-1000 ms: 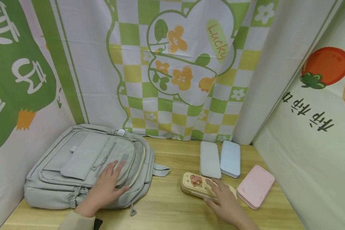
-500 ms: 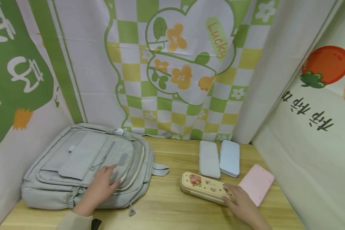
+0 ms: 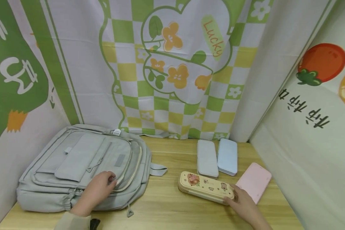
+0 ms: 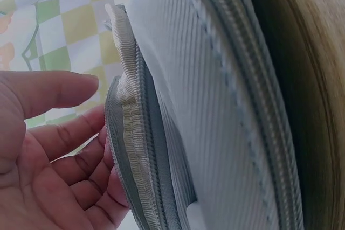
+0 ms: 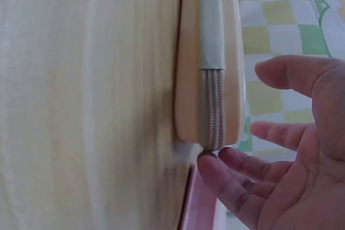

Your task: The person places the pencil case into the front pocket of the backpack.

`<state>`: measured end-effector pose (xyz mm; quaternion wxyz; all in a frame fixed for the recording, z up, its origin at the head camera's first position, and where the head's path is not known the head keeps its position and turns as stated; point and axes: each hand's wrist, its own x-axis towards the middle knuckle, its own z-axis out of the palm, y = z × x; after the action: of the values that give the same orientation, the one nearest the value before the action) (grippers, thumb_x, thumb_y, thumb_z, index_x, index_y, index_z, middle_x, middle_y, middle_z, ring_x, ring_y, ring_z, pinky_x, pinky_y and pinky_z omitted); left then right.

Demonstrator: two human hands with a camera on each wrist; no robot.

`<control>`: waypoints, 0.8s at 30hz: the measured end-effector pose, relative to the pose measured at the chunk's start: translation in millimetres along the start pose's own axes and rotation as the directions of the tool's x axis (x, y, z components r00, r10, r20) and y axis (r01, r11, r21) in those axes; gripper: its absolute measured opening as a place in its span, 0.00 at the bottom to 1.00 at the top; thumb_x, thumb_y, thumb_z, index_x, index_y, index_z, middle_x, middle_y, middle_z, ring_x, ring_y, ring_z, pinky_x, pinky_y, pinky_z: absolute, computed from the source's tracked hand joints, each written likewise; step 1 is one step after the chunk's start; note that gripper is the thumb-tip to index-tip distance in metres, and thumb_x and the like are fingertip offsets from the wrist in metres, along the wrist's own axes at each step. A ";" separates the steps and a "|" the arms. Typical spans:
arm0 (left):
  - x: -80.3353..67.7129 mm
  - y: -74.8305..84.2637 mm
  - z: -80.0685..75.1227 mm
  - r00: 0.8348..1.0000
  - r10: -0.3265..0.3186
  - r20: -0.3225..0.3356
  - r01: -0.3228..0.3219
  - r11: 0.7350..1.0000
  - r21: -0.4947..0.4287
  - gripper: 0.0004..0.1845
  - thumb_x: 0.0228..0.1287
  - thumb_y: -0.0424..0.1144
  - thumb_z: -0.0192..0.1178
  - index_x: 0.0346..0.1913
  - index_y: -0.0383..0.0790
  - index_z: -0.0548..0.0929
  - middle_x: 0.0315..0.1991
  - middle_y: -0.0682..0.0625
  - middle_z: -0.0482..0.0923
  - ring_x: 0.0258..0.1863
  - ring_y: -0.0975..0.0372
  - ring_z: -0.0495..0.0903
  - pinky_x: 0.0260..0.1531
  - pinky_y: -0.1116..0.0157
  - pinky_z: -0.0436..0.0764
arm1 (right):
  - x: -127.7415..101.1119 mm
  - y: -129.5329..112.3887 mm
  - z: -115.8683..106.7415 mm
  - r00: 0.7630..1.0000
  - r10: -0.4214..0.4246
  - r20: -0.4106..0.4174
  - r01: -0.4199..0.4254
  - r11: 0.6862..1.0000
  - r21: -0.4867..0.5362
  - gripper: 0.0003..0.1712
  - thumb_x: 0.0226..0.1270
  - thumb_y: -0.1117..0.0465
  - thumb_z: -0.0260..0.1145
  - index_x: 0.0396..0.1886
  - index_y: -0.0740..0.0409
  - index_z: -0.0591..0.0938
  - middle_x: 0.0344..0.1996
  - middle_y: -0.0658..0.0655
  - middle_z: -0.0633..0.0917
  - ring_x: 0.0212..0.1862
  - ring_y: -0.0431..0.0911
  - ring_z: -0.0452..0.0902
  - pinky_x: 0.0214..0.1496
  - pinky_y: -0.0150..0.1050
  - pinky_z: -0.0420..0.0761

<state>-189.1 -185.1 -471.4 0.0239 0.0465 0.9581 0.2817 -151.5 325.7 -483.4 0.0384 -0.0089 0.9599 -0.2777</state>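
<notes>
A grey backpack (image 3: 80,166) lies flat on the wooden table (image 3: 164,207), far left of the yellow pencil case (image 3: 205,191). The left hand (image 3: 96,191) rests on its front, fingers curled at the open zipper edge (image 4: 132,149). The yellow pencil case lies right of the backpack; the right hand (image 3: 242,204) touches its right end with loosely spread fingers (image 5: 226,179). Behind it lie a white case (image 3: 207,158) and a blue case (image 3: 227,156); a pink case (image 3: 254,181) sits just right.

A wooden counter (image 3: 172,204) carries a grey backpack (image 3: 74,166) lying flat. To the right of the backpack lies a cream pencil case (image 3: 204,187); behind that case sit a white case (image 3: 207,158) and a blue case (image 3: 227,156) side by side, and a pink case (image 3: 254,180) lies to its right.
</notes>
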 end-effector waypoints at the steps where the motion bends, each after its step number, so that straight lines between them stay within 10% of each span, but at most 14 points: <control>1: 0.9 0.4 -0.2 1.000 -0.002 0.004 0.002 1.000 0.002 0.11 0.68 0.33 0.65 0.48 0.27 0.84 0.40 0.44 0.83 0.41 0.51 0.83 0.42 0.48 0.81 | 0.7 1.5 0.3 1.000 0.017 0.007 -0.017 1.000 0.002 0.42 0.71 0.50 0.70 0.69 0.79 0.69 0.58 0.78 0.78 0.63 0.72 0.72 0.64 0.66 0.70; 12: 1.4 1.8 5.5 0.999 0.030 0.022 -0.031 0.997 0.074 0.06 0.66 0.30 0.64 0.32 0.39 0.79 0.26 0.52 0.74 0.27 0.60 0.72 0.30 0.57 0.76 | 3.4 17.1 10.1 0.977 0.210 0.044 -0.214 0.962 0.170 0.44 0.76 0.47 0.65 0.70 0.82 0.63 0.64 0.81 0.72 0.58 0.70 0.78 0.53 0.56 0.82; 18: -2.3 6.3 5.8 0.999 0.035 -0.019 -0.032 0.990 0.140 0.06 0.66 0.30 0.62 0.31 0.41 0.79 0.27 0.52 0.76 0.26 0.61 0.73 0.28 0.56 0.76 | 5.0 20.7 18.3 0.962 0.272 0.030 -0.263 0.891 0.371 0.40 0.76 0.54 0.65 0.66 0.86 0.64 0.48 0.77 0.83 0.39 0.55 0.87 0.40 0.45 0.86; 24: -4.1 9.8 1.6 1.000 -0.001 -0.009 0.002 0.986 0.164 0.06 0.68 0.33 0.63 0.32 0.43 0.80 0.28 0.53 0.76 0.26 0.61 0.73 0.24 0.56 0.75 | 7.5 22.2 20.2 0.935 0.347 0.066 -0.337 0.820 0.463 0.43 0.75 0.50 0.66 0.69 0.85 0.64 0.58 0.79 0.78 0.44 0.55 0.86 0.45 0.47 0.86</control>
<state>-184.1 -176.4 -467.4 0.0159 0.0464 0.9781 0.2022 -157.3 333.4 -512.8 0.0782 0.1759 0.8508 -0.4890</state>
